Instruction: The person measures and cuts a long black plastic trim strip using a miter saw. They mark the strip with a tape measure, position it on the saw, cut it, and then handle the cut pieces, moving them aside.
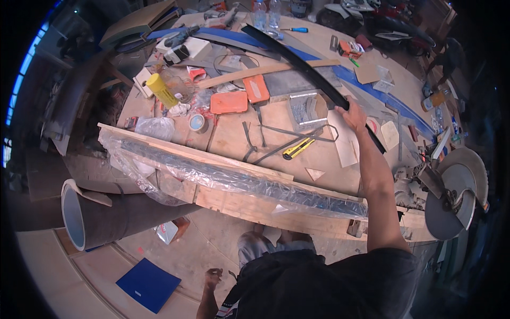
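Note:
My right hand [351, 114] is closed around a long black profile strip [297, 63], which slants across the workbench from the far middle to the right. Down beside my body hangs my left hand [213, 277], its fingers loosely curled, with nothing visible in them. Below the strip are a clear-lidded box [308, 110], a yellow utility knife [298, 149] and a dark strap [276, 129]. A long plastic-wrapped piece [228, 181] lies along the bench's near edge beside a wooden batten [196, 151].
A circular saw blade [450, 212] stands at the right end of the bench. Orange cases [229, 102], a yellow can [161, 89], a drill [181, 36] and water bottles [260, 15] crowd the far side. A large grey roll [111, 215] and blue folder [149, 285] are lower left.

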{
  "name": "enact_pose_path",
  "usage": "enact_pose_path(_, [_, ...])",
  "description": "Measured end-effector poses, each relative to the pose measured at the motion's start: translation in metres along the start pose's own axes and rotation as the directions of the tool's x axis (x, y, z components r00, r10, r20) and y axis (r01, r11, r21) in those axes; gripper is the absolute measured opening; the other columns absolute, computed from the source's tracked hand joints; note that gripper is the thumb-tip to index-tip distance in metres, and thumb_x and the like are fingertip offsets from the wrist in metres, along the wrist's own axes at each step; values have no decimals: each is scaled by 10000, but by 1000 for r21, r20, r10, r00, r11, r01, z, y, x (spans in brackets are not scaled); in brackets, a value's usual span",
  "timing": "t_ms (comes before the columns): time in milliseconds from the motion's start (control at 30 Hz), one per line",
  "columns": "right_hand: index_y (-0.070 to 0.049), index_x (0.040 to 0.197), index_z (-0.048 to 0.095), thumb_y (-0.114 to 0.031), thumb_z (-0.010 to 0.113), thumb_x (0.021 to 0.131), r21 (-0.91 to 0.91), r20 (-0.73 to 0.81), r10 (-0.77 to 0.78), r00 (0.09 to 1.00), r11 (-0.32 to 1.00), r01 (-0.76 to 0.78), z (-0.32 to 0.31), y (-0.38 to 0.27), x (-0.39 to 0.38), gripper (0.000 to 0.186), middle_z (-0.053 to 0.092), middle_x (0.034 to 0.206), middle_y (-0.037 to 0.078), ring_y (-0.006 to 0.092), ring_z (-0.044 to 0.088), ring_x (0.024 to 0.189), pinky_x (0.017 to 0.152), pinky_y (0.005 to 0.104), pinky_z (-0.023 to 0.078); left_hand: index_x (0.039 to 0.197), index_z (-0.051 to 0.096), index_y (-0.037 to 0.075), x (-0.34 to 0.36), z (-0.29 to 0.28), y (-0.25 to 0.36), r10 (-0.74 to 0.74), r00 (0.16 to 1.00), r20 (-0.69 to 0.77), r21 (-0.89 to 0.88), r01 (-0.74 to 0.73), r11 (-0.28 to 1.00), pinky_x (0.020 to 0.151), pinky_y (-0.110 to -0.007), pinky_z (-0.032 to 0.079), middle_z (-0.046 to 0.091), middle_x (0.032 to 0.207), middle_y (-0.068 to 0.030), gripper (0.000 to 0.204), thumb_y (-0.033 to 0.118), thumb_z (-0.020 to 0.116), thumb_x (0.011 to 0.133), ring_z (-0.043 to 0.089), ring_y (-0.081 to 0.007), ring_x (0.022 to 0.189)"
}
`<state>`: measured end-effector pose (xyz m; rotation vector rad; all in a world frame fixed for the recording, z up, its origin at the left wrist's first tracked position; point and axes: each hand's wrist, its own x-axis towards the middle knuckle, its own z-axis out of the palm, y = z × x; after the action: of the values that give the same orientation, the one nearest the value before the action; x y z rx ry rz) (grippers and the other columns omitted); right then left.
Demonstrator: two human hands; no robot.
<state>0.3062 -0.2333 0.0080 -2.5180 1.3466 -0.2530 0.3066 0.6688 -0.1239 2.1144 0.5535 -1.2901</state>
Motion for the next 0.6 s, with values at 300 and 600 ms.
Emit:
enact_pose_path(300, [-132, 1445, 635, -566, 790, 888, 72, 50, 43, 998, 996, -46, 33, 18, 8, 722, 762, 1269, 211, 401, 717, 1208, 1019, 517, 538, 1232, 732, 34, -3, 28, -2, -40, 999, 26, -25, 41, 999, 583, -330, 572, 788, 938, -92, 395, 302, 832, 959, 736, -183, 702])
enact_pose_path(600, [-173, 1514, 595, -515, 831, 884, -23, 90, 40, 995, 999, -38, 36, 14, 14, 755, 700, 1369, 192, 380, 665, 1304, 1079, 511, 540, 1305, 702, 57, 38, 48, 97, 209, 969, 136, -27, -207, 978, 636, -331, 576, 765, 1013, -71, 451, 355, 825, 990, 740, -172, 783])
